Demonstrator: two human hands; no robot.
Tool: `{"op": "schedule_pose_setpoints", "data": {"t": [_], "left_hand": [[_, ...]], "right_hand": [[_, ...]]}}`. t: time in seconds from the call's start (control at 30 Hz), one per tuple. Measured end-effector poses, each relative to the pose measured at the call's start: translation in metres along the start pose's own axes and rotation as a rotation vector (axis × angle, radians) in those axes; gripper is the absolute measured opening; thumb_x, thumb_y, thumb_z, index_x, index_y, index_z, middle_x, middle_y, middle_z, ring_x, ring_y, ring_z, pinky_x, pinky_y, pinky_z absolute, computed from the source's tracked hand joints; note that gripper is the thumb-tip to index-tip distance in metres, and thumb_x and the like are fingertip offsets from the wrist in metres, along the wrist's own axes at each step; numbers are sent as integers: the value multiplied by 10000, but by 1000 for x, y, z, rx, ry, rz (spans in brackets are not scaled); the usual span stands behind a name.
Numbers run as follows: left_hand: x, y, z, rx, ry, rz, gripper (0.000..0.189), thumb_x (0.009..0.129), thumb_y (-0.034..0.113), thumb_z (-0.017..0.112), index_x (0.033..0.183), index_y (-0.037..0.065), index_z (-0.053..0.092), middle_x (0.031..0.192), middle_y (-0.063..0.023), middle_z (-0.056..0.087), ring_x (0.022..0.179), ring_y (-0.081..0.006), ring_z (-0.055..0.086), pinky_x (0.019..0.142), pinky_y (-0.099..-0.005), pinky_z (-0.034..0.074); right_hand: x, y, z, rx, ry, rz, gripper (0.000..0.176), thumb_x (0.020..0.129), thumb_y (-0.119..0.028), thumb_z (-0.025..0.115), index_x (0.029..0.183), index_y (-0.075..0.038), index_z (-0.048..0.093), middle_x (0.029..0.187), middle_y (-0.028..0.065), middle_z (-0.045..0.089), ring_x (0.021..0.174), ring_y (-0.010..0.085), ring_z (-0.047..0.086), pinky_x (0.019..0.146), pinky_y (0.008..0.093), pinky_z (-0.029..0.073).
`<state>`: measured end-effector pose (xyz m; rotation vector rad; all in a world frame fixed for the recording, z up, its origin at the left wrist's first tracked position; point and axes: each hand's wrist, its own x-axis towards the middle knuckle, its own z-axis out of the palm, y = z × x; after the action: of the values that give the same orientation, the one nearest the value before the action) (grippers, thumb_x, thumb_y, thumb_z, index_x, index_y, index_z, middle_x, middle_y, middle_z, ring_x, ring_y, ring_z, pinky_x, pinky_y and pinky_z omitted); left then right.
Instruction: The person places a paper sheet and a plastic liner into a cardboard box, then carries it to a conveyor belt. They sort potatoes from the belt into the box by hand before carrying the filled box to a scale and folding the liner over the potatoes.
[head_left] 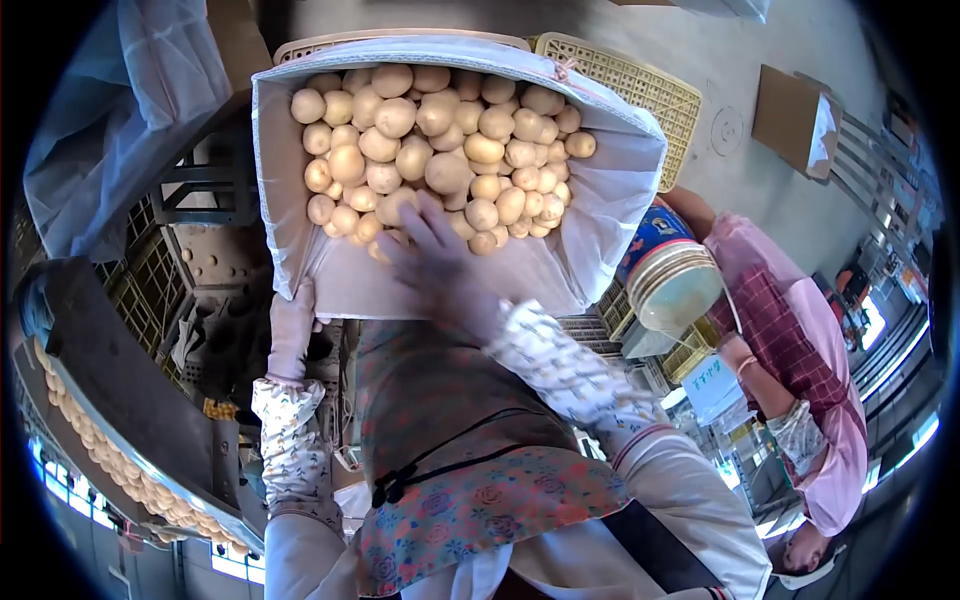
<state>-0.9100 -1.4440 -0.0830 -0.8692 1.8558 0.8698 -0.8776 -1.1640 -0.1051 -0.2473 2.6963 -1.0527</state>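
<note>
A box lined with white plastic sheet stands in front of me, holding a heap of pale yellow potatoes. My left hand, in a thin glove, grips the liner's edge at the near left corner, its fingers partly hidden. Over the near side of the heap is my right hand, also gloved and blurred by motion. Its fingers reach out, spread, toward the potatoes, and I see nothing held in them.
At right a person in a pink top holds a blue bucket. Behind the box is a yellow plastic crate. A conveyor carrying potatoes runs along the left. A cardboard box stands far right.
</note>
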Motion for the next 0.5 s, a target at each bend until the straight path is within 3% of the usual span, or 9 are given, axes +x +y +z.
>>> {"op": "schedule_pose_setpoints", "data": {"t": [0.07, 0.1, 0.17, 0.23, 0.27, 0.37, 0.4, 0.5], "left_hand": [[-9, 5, 7, -124, -3, 29, 315, 991, 311, 565, 971, 1, 617, 664, -42, 595, 451, -97, 542, 386, -244, 417], [-10, 8, 8, -202, 3, 1, 291, 991, 293, 569, 1011, 4, 594, 632, -19, 552, 447, -102, 517, 400, -251, 428], [-12, 12, 12, -248, 15, 16, 262, 999, 273, 562, 988, 12, 585, 627, -2, 528, 425, -100, 476, 383, -256, 410], [-17, 14, 16, -248, 16, 16, 262, 1006, 271, 550, 989, 12, 581, 623, 1, 516, 417, -99, 465, 372, -260, 402], [-21, 12, 18, -237, 13, 20, 263, 1009, 271, 545, 989, 11, 579, 622, 2, 510, 414, -98, 462, 368, -261, 399], [-30, 6, 31, -213, 22, 29, 287, 1017, 276, 535, 1120, 9, 549, 621, 6, 488, 404, -96, 451, 360, -250, 397], [-36, 2, 40, -218, 45, 51, 304, 1016, 277, 538, 1168, 14, 534, 622, 9, 485, 402, -95, 447, 360, -246, 396], [-60, 6, 75, -323, 29, -89, 328, 1010, 264, 554, 1242, 36, 511, 705, -13, 525, 416, -93, 450, 362, -244, 401]], "right_hand": [[-40, 10, -42, 322, 64, 169, 576, 817, -208, 725, 1335, -25, 553, 1355, 199, 520, 1331, 468, 431, 1094, 495, 402], [-52, 15, -67, -160, 338, 134, 570, 816, -156, 707, 1330, 22, 536, 1302, 233, 548, 1228, 440, 519, 1034, 513, 432], [-83, 35, -106, -478, 584, 330, 467, 809, -139, 740, 1226, 27, 610, 1120, 190, 636, 1034, 390, 610, 912, 488, 485], [-127, 45, -115, -393, 446, 705, 442, 819, -188, 737, 1184, 42, 639, 1025, 180, 670, 983, 353, 642, 912, 478, 479], [-156, 53, -102, -135, 186, 957, 477, 832, -244, 718, 1194, 54, 631, 1022, 192, 661, 1030, 341, 628, 973, 481, 448], [-164, 70, -94, 465, 284, 1405, 383, 882, -312, 693, 1023, 44, 692, 836, 110, 663, 815, 234, 650, 790, 413, 512], [-157, 79, -124, 347, 86, 1519, 397, 922, -376, 662, 909, 18, 712, 688, 11, 616, 609, 134, 571, 594, 334, 489], [-179, 124, -138, 604, 197, 1433, 380, 946, -350, 634, 991, 21, 702, 722, 16, 620, 579, 113, 558, 510, 288, 454]]}}
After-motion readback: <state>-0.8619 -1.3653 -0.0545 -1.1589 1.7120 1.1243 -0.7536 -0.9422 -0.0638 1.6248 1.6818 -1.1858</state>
